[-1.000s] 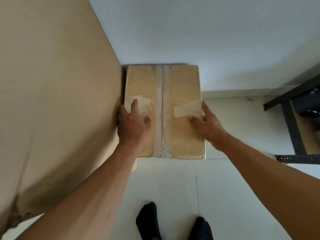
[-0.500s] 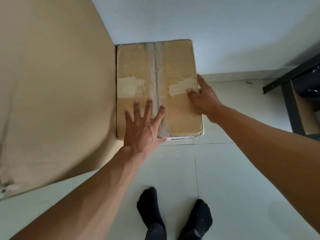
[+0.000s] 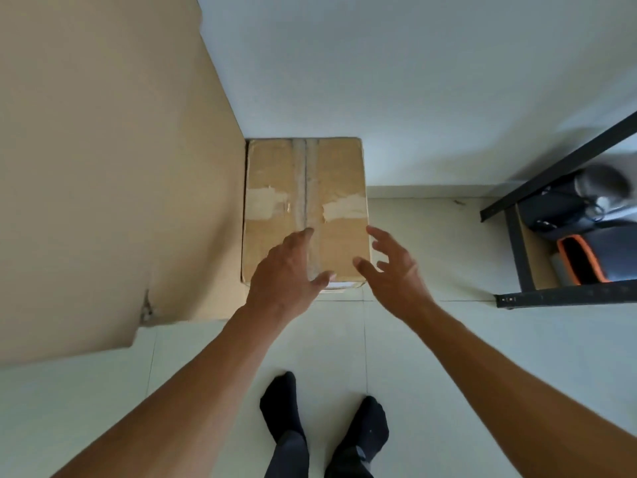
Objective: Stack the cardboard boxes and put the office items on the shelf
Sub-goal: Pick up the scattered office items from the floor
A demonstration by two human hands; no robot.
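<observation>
A taped cardboard box stands in the corner against the white wall, its top facing me. A much larger cardboard box fills the left side and touches it. My left hand hovers over the small box's near edge with relaxed fingers and holds nothing. My right hand is spread open beside the box's near right corner, apart from it. A black metal shelf stands at the right with dark office items and an orange-trimmed item on it.
Pale floor tiles stretch between me and the shelf. My feet in black socks stand in front of the small box. The white wall runs behind everything.
Both hands have come off the small box: the left lifted from its top, the right left its side edge. The view pulled back, showing more of the shelf.
</observation>
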